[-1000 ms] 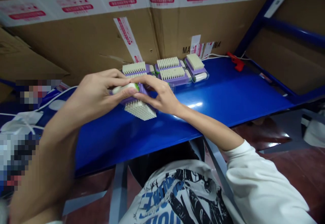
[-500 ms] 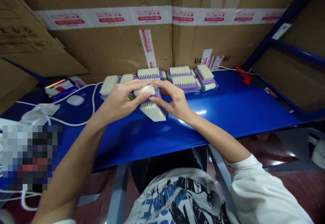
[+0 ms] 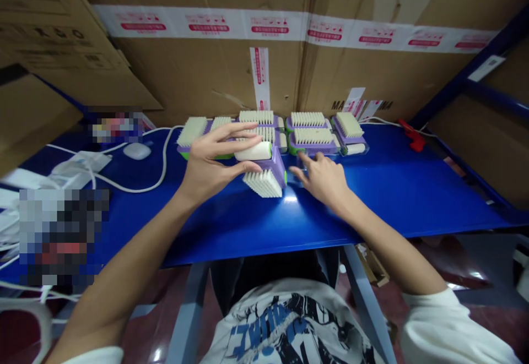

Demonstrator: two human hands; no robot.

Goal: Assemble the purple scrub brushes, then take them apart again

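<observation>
My left hand (image 3: 217, 160) grips a purple brush (image 3: 278, 167) with green trim, its thumb below and fingers above the white, roller-like end. The brush is tilted, with its block of cream bristles facing down and toward me. To its right, my right hand (image 3: 324, 175) is apart from the brush, fingers spread, fingertips close to the front of a similar purple brush (image 3: 314, 145). Whether it touches something clear there, I cannot tell. Several more of these brushes (image 3: 194, 132) stand in a row behind my hands, bristles up, partly hidden by my left hand.
A large cardboard box (image 3: 198, 72) with printed tape walls off the back of the blue table (image 3: 397, 188). On the left lie a white mouse (image 3: 137, 151), white cables (image 3: 136, 190) and a blurred-out patch. A red object (image 3: 413, 135) rests at the back right by the blue frame.
My right hand has let go of the brush and moved right, its fingers now spread. My left hand still holds the brush. The view has shifted slightly.
</observation>
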